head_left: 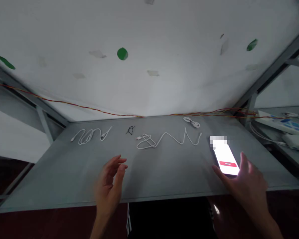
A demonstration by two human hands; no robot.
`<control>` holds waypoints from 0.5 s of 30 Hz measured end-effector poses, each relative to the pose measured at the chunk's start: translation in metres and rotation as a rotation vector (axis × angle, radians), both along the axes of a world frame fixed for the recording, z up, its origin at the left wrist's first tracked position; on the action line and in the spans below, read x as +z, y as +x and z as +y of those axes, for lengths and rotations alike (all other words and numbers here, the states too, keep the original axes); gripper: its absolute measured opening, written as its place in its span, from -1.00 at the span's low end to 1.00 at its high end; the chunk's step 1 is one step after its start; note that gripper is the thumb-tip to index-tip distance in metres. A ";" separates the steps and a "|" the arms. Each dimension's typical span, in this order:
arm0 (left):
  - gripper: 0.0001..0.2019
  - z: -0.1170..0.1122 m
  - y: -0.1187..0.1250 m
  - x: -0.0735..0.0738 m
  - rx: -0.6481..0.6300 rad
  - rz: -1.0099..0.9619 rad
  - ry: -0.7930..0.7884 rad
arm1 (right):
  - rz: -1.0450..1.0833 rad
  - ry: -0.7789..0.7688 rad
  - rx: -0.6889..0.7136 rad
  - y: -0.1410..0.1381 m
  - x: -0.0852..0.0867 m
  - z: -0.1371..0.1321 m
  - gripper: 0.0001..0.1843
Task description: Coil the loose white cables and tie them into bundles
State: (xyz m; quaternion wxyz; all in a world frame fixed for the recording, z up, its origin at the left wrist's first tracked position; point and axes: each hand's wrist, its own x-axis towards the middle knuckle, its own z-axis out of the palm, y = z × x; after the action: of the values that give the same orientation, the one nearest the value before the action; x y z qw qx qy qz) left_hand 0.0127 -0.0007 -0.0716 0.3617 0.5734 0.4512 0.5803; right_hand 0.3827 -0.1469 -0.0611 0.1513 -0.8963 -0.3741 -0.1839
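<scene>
My left hand [111, 186] is raised over the front of the grey shelf, its fingers loosely curved and apart, with nothing in it. My right hand [248, 186] is at the lower end of a phone [225, 156] with a lit white screen and a red button. Thumb and fingers straddle the phone's two sides, with small gaps showing at the tips. A loosely spread white cable [146, 146] lies beyond my left hand. Farther left is another white cable [89, 135]. Between them sit some short black ties [130, 130]. A coiled white cable [191, 122] is bound at the back.
The grey shelf [164, 176] ends at a white wall panel [149, 89]. Twisted red and yellow wires [89, 108] run along the back. At right, beyond a metal post, are a white power strip [279, 121] and a white adapter [292, 141].
</scene>
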 end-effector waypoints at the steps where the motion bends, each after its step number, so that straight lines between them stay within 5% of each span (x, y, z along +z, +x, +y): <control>1: -0.64 0.002 0.001 -0.013 -0.007 0.048 -0.047 | 0.018 -0.035 -0.037 0.001 -0.008 -0.001 0.28; 4: -0.59 0.012 0.004 -0.029 -0.064 0.166 -0.104 | 0.054 -0.087 -0.081 0.008 -0.019 0.001 0.17; 11: -0.59 0.069 0.020 -0.009 -0.234 0.587 0.077 | 0.050 -0.017 -0.087 0.040 -0.010 0.028 -0.01; 13: -0.56 0.094 0.030 -0.004 -0.300 0.791 0.183 | -0.059 0.071 -0.002 0.033 0.000 0.050 -0.02; 15: -0.46 0.118 0.043 0.000 -0.384 0.949 0.239 | -0.121 0.100 0.252 0.015 0.009 0.080 -0.15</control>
State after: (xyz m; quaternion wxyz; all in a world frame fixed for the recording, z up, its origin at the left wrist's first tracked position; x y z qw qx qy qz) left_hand 0.0555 0.1170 -0.0712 0.1495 0.8829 0.3828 0.2273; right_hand 0.3977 -0.0667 -0.0522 0.1948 -0.8208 -0.4825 -0.2357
